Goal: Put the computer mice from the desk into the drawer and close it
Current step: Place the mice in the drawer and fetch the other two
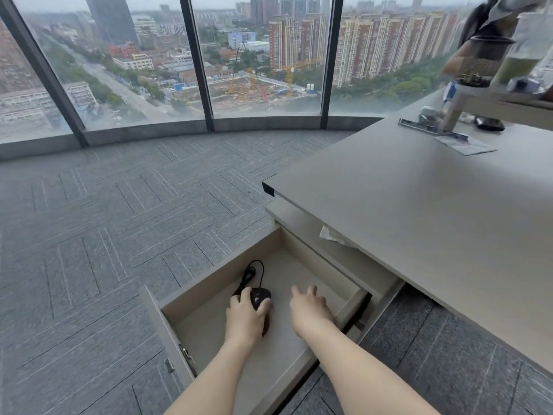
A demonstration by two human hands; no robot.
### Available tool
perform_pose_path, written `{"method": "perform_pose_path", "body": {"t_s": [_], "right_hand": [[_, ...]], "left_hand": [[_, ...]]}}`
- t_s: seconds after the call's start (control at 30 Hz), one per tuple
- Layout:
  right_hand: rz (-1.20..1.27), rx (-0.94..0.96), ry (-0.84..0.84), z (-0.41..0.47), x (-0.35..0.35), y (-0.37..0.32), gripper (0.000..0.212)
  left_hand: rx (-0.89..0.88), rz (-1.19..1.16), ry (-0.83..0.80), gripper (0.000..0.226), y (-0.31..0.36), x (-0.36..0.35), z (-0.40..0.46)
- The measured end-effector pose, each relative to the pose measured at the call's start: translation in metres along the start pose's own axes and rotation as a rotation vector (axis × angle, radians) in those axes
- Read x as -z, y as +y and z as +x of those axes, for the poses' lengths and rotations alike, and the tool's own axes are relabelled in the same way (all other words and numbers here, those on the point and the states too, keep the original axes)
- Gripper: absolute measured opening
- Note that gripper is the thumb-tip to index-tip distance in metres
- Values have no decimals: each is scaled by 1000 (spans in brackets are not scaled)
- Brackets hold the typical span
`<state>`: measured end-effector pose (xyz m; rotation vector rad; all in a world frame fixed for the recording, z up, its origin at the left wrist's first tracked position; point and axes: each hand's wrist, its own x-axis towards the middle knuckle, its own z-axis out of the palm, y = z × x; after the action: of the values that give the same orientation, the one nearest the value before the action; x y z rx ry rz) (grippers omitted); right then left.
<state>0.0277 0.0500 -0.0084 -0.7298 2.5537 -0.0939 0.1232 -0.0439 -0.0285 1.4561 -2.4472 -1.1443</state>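
Observation:
The beige drawer [167, 330] is pulled wide open below the desk [419, 211]. My left hand [245, 317] is inside it, fingers wrapped over a black wired mouse [261, 296] that rests on the drawer floor, its cable [250, 275] looped behind. My right hand [309, 310] hovers inside the drawer to the right of the mouse, fingers spread and holding nothing. Another dark object, possibly a mouse [489, 123], lies far back on the desk under a shelf.
A raised shelf [493, 100] at the desk's far right carries a mesh pen cup [481, 62] and bottles. A metal clip and a paper sheet [465, 146] lie beside it. White tissue [330, 235] pokes out under the desktop. Grey carpet and curved windows lie to the left.

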Motion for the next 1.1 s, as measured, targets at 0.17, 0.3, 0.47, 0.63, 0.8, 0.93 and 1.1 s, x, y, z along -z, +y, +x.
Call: {"method": "perform_pose_path", "body": {"t_s": [0.17, 0.3, 0.47, 0.63, 0.8, 0.93, 1.1], "right_hand": [[361, 165, 269, -41, 55, 31, 48], [559, 236, 569, -109, 98, 79, 35], [669, 149, 912, -191, 140, 179, 23], [644, -152, 1224, -256, 156, 324, 23], [473, -540, 1213, -295, 144, 456, 37], [435, -613, 949, -301, 131, 507, 50], [484, -606, 856, -296, 131, 528, 57]], "left_hand": [[-154, -67, 185, 35, 35, 25, -16], [-402, -186, 140, 31, 102, 24, -55], [-697, -314, 23, 24, 199, -15, -140], [-903, -306, -204, 21, 278, -91, -233], [-955, -88, -463, 47, 340, -169, -314], [-1014, 132, -460, 63, 374, -216, -352], [-1045, 332, -403, 71, 400, -252, -369]]}}
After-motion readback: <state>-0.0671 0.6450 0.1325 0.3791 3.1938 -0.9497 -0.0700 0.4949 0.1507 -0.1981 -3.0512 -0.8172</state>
